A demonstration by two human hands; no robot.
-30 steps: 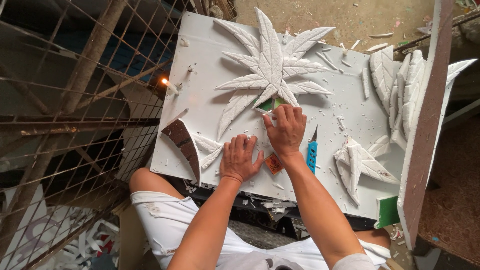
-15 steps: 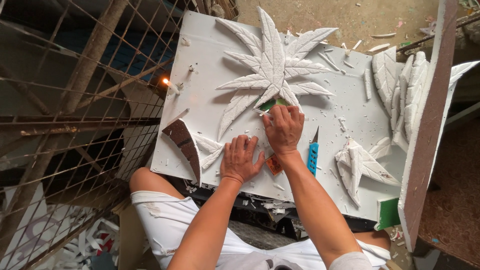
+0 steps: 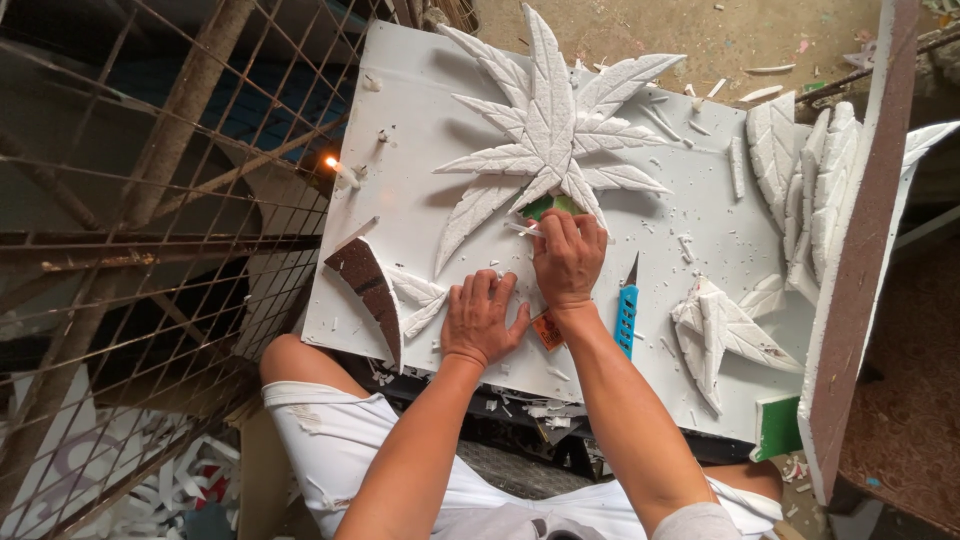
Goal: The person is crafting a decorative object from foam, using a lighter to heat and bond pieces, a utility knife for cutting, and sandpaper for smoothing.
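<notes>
The right hand curls around a thin white foam strip at the base of the carved foam leaf, mid-board. The strip lies crosswise, poking left. The left hand lies flat and spread, near the white board's front edge.

White foam board carrying a white carved leaf rosette, each leaf scored with fine vein lines; a green patch shows at its base. Blue-handled utility knife, a small orange scrap, and a dark brown speckled curved piece lie on the white. Rust-brown wire mesh alongside; the person wears white shorts.
</notes>
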